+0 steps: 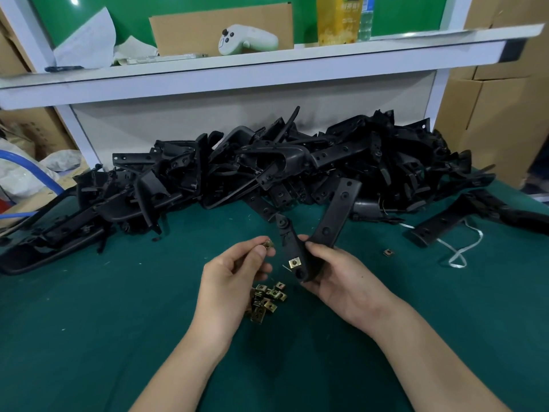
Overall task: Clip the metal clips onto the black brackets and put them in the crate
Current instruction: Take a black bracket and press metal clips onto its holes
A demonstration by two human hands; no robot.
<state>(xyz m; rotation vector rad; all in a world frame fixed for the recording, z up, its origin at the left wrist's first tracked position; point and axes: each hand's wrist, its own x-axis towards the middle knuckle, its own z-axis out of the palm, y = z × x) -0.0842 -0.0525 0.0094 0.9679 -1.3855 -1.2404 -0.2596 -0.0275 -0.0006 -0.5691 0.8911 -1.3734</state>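
I'm working over a green table mat, and it's filling the whole bottom of my view. Stretching across the far side of it, a big heap of black brackets is piling up against the white bench frame, tangled every which way, with one more stray bracket lying apart on the right beside a loop of white string. Above the heap, a white shelf is carrying a cardboard sheet, a white game controller and a yellow bottle.

Closer in, my right hand is clamping around the bend of a V-shaped black bracket, holding it up off the mat with both arms pointing away from me. One metal clip is already sitting on its left arm, just above my thumb.

My left hand is hovering just beside that, fingertips pinched together on a single loose clip, lifted near the bracket's left arm but not touching it.

Below and between my hands, a small pile of brass-coloured clips is lying on the mat. One lone clip is lying well off to the right.
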